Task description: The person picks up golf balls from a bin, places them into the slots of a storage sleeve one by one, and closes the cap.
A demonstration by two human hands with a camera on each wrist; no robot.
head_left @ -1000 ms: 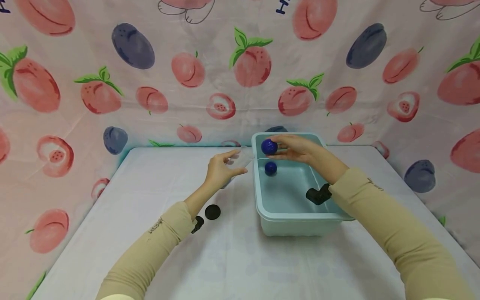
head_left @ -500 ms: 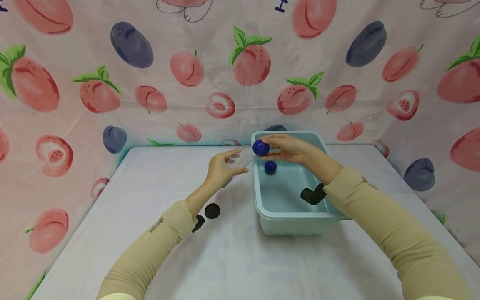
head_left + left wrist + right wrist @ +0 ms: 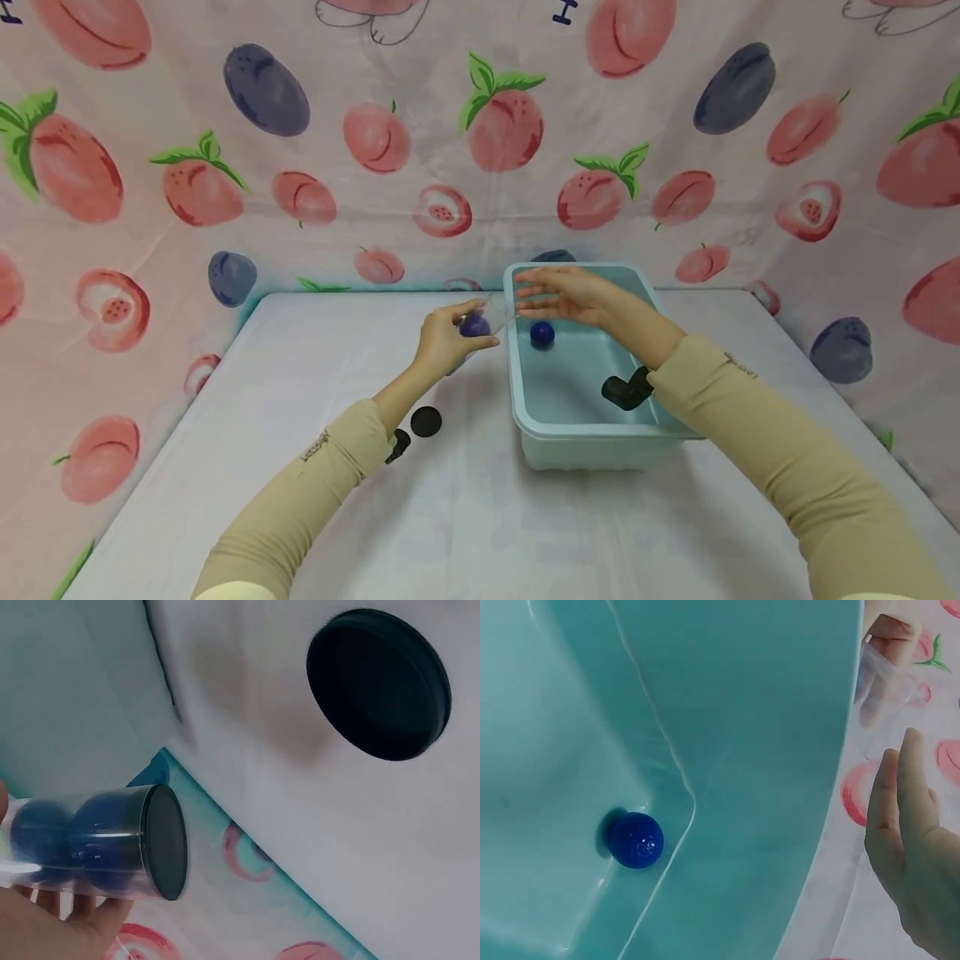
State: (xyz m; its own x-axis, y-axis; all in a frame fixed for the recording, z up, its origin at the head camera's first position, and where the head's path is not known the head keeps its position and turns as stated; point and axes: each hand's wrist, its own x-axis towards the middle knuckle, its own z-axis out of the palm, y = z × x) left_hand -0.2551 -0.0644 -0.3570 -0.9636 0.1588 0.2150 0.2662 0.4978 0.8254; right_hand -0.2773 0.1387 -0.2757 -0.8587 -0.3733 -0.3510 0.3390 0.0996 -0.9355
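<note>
My left hand (image 3: 442,340) holds a clear plastic tube (image 3: 497,313), tilted, beside the tub's left rim. In the left wrist view the tube has a dark end cap (image 3: 166,844) and two blue balls (image 3: 105,840) lie inside it, one behind the other. My right hand (image 3: 570,295), fingers extended and holding nothing, is over the tub's back left edge, close to the tube's mouth. Below it, another blue ball (image 3: 542,335) lies in the light blue tub (image 3: 600,432); the right wrist view shows this loose ball (image 3: 635,840) against the tub's inner corner.
A round black lid (image 3: 426,422) lies on the white table (image 3: 322,358), left of the tub and hollow side up in the left wrist view. Black wrist devices show by both cuffs. Behind the table hangs a fruit-print cloth (image 3: 442,100).
My right hand moved left with a blue ball to the tube's mouth and let it go. That ball is now inside the tube. The left hand stays in place.
</note>
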